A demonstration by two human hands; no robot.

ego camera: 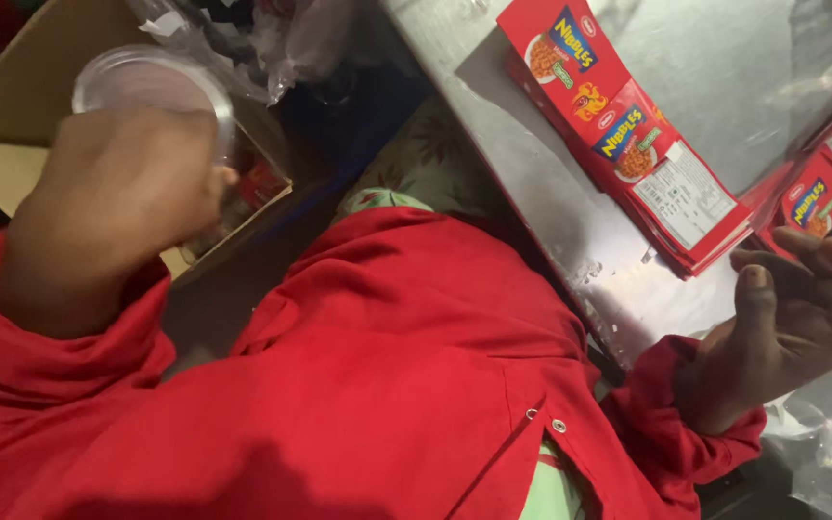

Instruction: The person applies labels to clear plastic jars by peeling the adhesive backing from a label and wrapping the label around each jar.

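The left hand (122, 197) is closed in a fist, its fingers gripping the rim of a clear, round plastic cup (151, 87) held over an open cardboard box (12, 125) stuffed with crinkled plastic bags. The right hand (801, 308) rests at the edge of the dull metal surface (570, 212), fingers loosely spread and empty, just beside a stack of flat, glossy red cartons (628, 135).
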